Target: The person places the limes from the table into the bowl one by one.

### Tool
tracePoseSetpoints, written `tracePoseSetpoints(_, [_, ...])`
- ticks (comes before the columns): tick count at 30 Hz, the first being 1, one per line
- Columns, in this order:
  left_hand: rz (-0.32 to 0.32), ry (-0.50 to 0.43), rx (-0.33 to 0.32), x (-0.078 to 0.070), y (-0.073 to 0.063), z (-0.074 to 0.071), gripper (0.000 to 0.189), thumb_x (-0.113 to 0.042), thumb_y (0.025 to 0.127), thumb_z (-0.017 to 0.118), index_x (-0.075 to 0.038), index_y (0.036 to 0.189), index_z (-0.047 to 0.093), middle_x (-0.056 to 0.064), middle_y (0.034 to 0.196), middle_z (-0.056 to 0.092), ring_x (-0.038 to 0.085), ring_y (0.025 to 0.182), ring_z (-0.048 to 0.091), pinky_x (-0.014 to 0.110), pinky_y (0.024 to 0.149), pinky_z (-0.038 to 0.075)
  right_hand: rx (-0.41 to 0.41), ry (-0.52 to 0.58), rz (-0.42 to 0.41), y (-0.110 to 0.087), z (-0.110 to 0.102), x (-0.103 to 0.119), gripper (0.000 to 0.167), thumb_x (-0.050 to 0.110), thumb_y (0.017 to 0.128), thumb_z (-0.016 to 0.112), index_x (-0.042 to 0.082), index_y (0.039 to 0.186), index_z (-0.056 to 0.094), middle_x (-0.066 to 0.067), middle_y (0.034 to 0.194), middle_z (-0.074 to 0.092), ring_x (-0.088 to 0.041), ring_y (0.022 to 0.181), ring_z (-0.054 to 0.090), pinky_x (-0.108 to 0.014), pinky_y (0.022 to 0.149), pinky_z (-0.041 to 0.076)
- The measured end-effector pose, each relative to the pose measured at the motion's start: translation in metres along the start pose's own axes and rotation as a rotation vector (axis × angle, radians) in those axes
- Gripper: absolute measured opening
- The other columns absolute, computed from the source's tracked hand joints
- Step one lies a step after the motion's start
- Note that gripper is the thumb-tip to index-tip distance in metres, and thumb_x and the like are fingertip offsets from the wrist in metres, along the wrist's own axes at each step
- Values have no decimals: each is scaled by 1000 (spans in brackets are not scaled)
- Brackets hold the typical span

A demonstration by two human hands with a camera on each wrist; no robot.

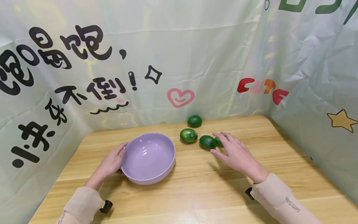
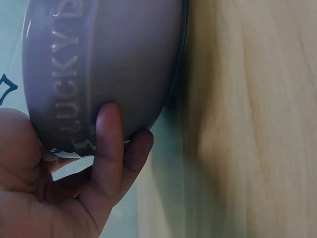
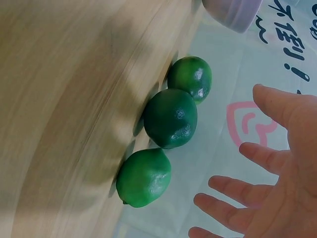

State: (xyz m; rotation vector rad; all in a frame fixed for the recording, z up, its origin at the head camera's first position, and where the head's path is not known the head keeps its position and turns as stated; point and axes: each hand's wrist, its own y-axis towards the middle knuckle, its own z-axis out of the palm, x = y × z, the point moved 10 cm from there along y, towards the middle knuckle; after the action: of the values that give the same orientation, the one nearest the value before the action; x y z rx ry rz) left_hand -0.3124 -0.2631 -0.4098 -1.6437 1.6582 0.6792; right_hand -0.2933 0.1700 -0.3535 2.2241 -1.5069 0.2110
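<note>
- Head view: with left hand [image 1: 113,160], gripping the left side of a lavender bowl [image 1: 148,157], at left of centre over the wooden table [image 1: 193,193].
- Left wrist view: pressing fingertips [image 2: 109,129] to the bowl's outer wall, just beside raised lettering [image 2: 67,74] reading LUCKY, with a further letter cut off by the picture edge.
- Opening upward from the bowl, a smooth, glossy inside.
- With right hand [image 1: 236,152], hovering palm-down at the right end of a small group of green limes, fingers spread and thumb held apart.
- Right wrist view: fingers loosely fanned, well clear of the surfaces of three limes lined up on the table.
- Head view: to the right of the bowl, a lighter lime [image 1: 188,135]; behind it, near the cloth, a back lime [image 1: 194,121].
- Farther right, a dark lime [image 1: 208,142], and just beside it a half-hidden lime [image 1: 219,142], partly covered by the right hand's fingers.
- Around both wrists, pale sleeves [image 1: 84,202], each with a small black object [image 1: 106,206] at the cuff.
- Behind and at both sides, pale printed cloth [image 1: 195,56] with black characters, a pink heart [image 1: 180,98], CUTE in coloured letters and a yellow star [image 1: 342,120].
</note>
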Motion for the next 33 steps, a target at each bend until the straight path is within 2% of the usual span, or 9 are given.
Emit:
tracePoseSetpoints(8, [8, -18, -7, -4, -5, 4, 49, -28, 118, 36, -16, 166, 39, 42, 154, 44, 26, 70, 73, 45, 54, 67, -21, 19, -42, -2, -2, 10, 62, 39, 105, 72, 15, 158, 51, -21, 150, 60, -50, 135, 59, -76, 112, 46])
tracePoseSetpoints(12, [22, -10, -12, -7, -8, 7, 48, -26, 118, 37, -16, 165, 41, 40, 154, 46, 25, 68, 71, 44, 53, 67, -9, 26, -46, -1, 2, 19, 62, 42, 105, 71, 15, 158, 51, -22, 148, 62, -47, 134, 61, -74, 109, 49])
tracePoseSetpoints(16, [36, 13, -23, -10, -10, 9, 46, -26, 118, 38, -16, 163, 44, 37, 153, 50, 24, 68, 71, 42, 51, 66, 17, 49, -47, 1, 8, 28, 62, 46, 106, 67, 14, 157, 51, -22, 149, 63, -44, 133, 63, -71, 105, 56])
tracePoseSetpoints(23, [40, 27, -29, -13, -14, 13, 46, -27, 118, 39, -18, 163, 45, 36, 152, 52, 24, 69, 71, 40, 51, 65, 100, 221, -69, 7, 28, 45, 53, 41, 109, 64, 9, 151, 57, -12, 150, 65, -35, 132, 68, -58, 110, 59])
tracePoseSetpoints(33, [35, -10, -28, -11, -15, 18, 46, -28, 118, 39, -19, 163, 45, 36, 153, 51, 24, 66, 71, 41, 51, 65, 184, 267, -77, 13, 58, 64, 41, 37, 110, 62, 12, 142, 67, -9, 133, 75, -25, 120, 72, -50, 103, 63])
